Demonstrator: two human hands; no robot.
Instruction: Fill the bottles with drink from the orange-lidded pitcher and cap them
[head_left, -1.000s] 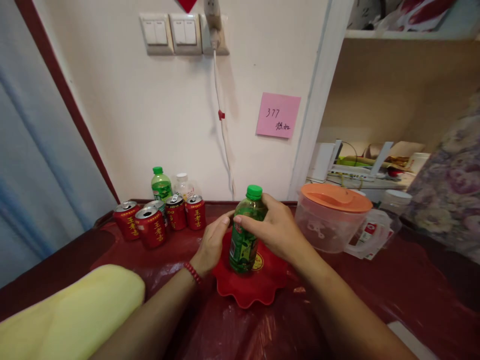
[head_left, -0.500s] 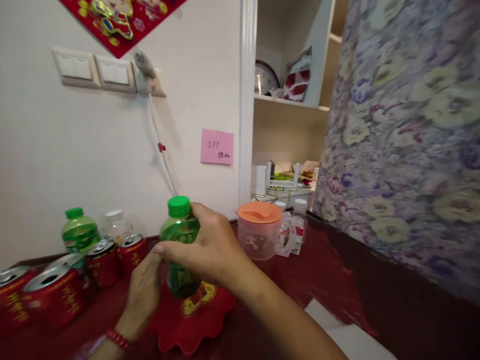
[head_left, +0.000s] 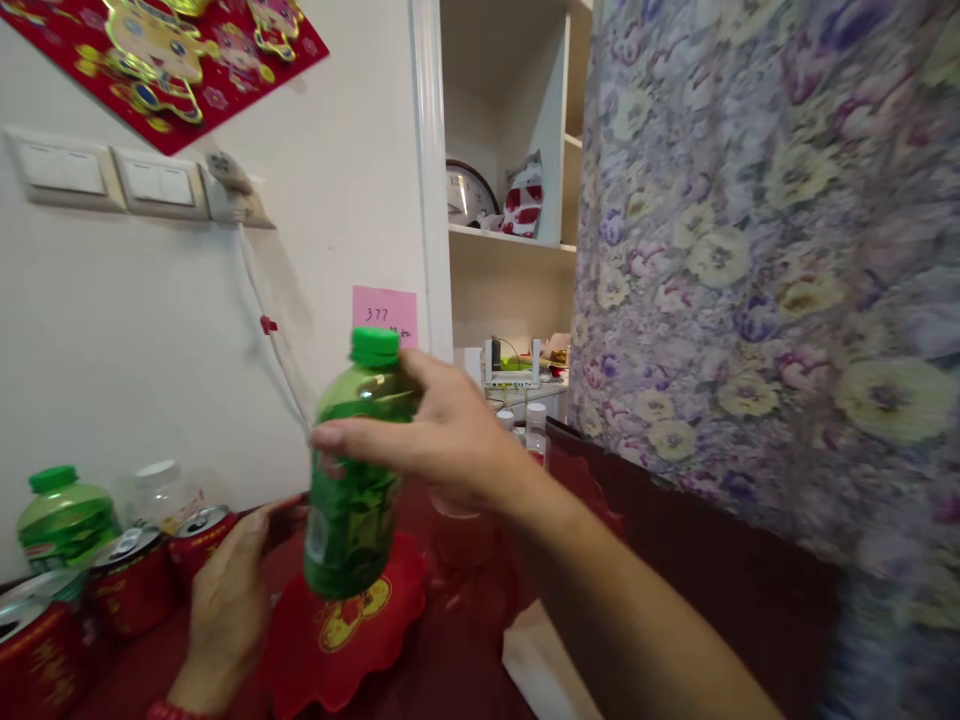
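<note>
The right hand (head_left: 457, 430) grasps the green-capped bottle (head_left: 352, 520), its thumb lying across the near side below the neck and the other fingers passing behind. The bottle is slightly tilted, over the red scalloped plate (head_left: 386, 635). The left hand (head_left: 229, 590) has its fingers loosely curved near the bottle's left side; I cannot tell if their tips touch it.

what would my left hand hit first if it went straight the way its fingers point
Probably the green bottle in the right hand: the left hand points toward its side. Depth is unclear; it might pass behind and meet the wall.
</note>
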